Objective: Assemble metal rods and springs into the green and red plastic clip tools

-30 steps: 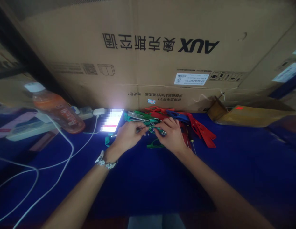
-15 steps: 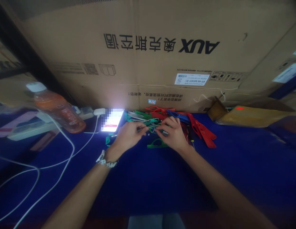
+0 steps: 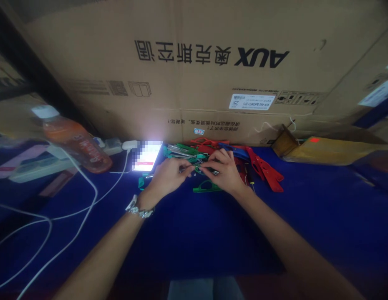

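Between the fingertips of both my hands is a small green part with thin light wires [image 3: 197,167]; its exact kind is too small to tell. My left hand [image 3: 167,175], with a metal bracelet on the wrist, pinches it from the left. From the right, my right hand [image 3: 223,171] pinches it with thumb and forefinger. Shiny metal shows under the fingers of both. Just below lies a green plastic piece with an oval opening [image 3: 207,187]. Behind my hands are green pieces with metal rods [image 3: 178,151], a blue piece [image 3: 239,153] and several red plastic pieces [image 3: 269,173].
A lit phone [image 3: 147,157] lies left of my hands, near a white charger [image 3: 129,145] and cables [image 3: 95,196]. Farther left leans a drink bottle [image 3: 76,139]. An upside-down printed carton [image 3: 187,91] stands behind the blue tabletop [image 3: 194,233]. At right sits a yellowish packet [image 3: 331,150].
My right fingertips have shifted slightly left, closer to the left ones, over the small green part. The view has tilted very slightly; the other things lie as before.
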{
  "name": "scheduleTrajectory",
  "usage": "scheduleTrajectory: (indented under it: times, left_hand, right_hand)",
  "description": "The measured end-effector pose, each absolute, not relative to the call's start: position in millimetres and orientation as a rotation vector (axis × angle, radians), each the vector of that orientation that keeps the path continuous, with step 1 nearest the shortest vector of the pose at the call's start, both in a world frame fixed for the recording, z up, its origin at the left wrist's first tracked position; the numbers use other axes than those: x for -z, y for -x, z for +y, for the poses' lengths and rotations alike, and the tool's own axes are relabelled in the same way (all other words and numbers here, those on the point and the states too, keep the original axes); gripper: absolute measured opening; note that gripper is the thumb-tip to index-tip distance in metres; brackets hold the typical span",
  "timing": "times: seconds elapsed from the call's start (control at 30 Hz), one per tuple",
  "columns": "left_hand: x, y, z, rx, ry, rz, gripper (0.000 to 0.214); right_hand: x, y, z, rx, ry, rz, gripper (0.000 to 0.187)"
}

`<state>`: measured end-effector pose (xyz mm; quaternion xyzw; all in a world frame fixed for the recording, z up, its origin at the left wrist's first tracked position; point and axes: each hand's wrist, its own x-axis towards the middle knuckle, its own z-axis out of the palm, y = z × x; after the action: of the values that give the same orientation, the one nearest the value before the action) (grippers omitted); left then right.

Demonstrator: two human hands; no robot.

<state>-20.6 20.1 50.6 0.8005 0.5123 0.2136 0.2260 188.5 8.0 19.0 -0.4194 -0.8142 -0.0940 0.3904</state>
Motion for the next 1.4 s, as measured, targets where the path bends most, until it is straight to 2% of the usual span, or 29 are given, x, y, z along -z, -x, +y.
scheduleTrajectory:
  times: [0.17, 0.4, 0.67, 0.83, 1.4]
  left_hand:
    - [-50, 21, 20, -0.571, -2.218, 1.409, 0.029]
    - [-51, 20, 19, -0.581, -2.208, 1.41, 0.03]
    - [-53, 18, 17, -0.51, -2.228, 1.477, 0.03]
    - [-54, 19, 17, -0.507, -2.215, 1.447, 0.03]
    - [-52, 21, 21, -0.548, -2.227, 1.422, 0.031]
  right_hand:
    - [-22, -190, 8, 0.263, 1.023, -2.154, 0.01]
    - [-35, -182, 0, 0.306, 1.027, -2.281, 0.02]
    - [-41, -181, -1, 0.328, 1.138, -2.348, 0.017]
    - [-40, -185, 0, 0.299, 1.004, -2.383, 0.019]
    - [-29, -182, 1, 0.258, 0.981, -2.187, 0.014]
